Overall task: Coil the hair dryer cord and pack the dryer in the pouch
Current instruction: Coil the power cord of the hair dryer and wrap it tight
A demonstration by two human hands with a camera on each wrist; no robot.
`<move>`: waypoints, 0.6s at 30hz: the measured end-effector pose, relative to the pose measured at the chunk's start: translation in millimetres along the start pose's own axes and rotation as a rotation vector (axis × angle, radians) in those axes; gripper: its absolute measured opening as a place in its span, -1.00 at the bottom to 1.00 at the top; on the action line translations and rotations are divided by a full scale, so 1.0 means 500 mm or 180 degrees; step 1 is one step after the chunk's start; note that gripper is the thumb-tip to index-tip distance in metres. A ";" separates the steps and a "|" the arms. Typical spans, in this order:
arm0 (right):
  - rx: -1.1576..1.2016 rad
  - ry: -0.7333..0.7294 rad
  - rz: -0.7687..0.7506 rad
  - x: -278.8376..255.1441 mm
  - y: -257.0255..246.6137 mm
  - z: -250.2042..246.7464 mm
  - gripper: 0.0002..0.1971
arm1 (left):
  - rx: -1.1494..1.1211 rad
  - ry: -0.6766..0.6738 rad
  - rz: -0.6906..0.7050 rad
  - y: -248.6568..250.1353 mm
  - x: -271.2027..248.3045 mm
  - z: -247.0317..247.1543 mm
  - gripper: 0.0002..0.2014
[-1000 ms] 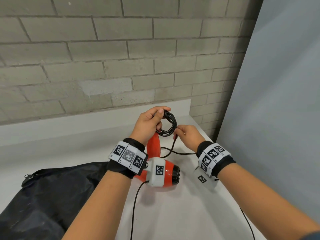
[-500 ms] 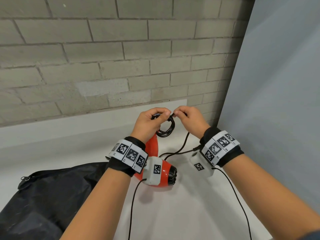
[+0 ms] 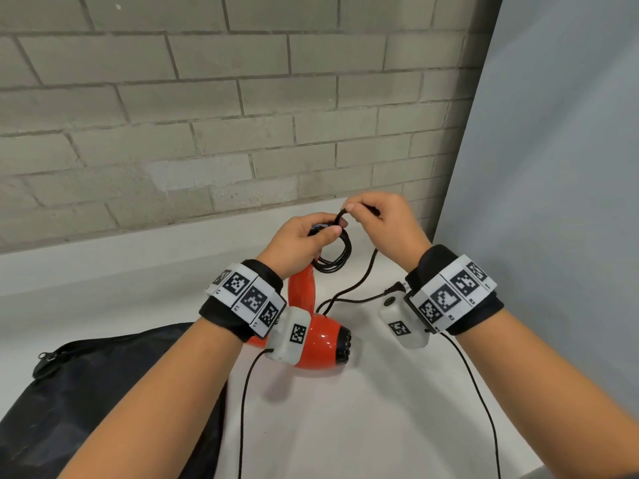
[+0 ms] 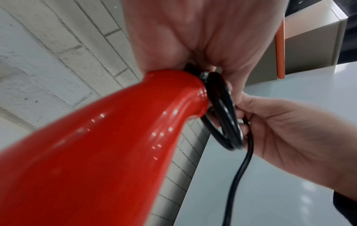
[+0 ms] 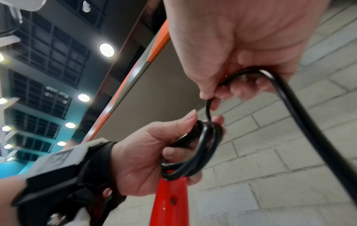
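Note:
A red hair dryer lies on the white table with its handle pointing up and away. My left hand grips a small coil of black cord at the handle's end. Just right of it, my right hand pinches the loose cord between thumb and fingertips and holds it above the coil. The slack cord drops to the table behind the dryer. A black pouch lies at the lower left, half under my left arm.
A brick wall stands right behind the table, and a grey panel closes off the right side. Thin black camera cables hang from both wrist units across the near table. The pouch's zipper pull sits at its far left corner.
My right hand has risen from beside the coil to above it, carrying the cord up and over toward my left thumb. The left hand and dryer have stayed put.

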State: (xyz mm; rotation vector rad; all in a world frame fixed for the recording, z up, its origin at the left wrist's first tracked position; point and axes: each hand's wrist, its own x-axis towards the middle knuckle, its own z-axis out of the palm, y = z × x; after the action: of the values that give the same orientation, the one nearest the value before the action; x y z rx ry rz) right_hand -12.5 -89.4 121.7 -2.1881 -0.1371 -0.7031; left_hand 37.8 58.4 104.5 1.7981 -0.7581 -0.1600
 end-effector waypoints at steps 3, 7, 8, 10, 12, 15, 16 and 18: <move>0.0523 0.0403 0.0496 -0.003 0.063 -0.005 -0.60 | -0.0065 0.0226 -0.0041 0.000 0.002 0.001 -0.84; -0.0506 -0.0898 0.1557 -0.033 0.184 0.012 -0.74 | -0.0143 0.0305 -0.0099 -0.005 0.006 -0.001 -0.85; -0.1001 -0.1506 0.1770 -0.046 0.213 0.023 -0.74 | -0.0159 0.0297 -0.0102 -0.006 0.006 -0.001 -0.85; -0.1830 -0.2284 0.1863 -0.071 0.258 0.044 -0.64 | -0.0219 0.0282 -0.0099 -0.006 0.007 0.001 -0.85; -0.2029 -0.2455 0.1891 -0.086 0.281 0.057 -0.49 | -0.0250 0.0259 -0.0083 -0.005 0.008 0.005 -0.83; -0.2374 -0.2809 0.1813 -0.088 0.291 0.061 -0.35 | -0.0207 0.0182 -0.0040 -0.005 0.008 0.009 -0.78; -0.2551 -0.2873 0.1696 -0.084 0.295 0.066 -0.37 | -0.0211 0.0178 -0.0033 -0.005 0.008 0.009 -0.78; -0.2757 -0.2715 0.1649 -0.078 0.302 0.069 -0.47 | -0.0284 0.0208 -0.0036 -0.006 0.008 0.007 -0.80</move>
State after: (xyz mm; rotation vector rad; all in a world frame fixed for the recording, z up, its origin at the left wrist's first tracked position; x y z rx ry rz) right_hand 18.6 -158.8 -19.0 -3.0212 0.3623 0.6203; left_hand 40.9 54.0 101.7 1.7151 -0.6843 -0.1398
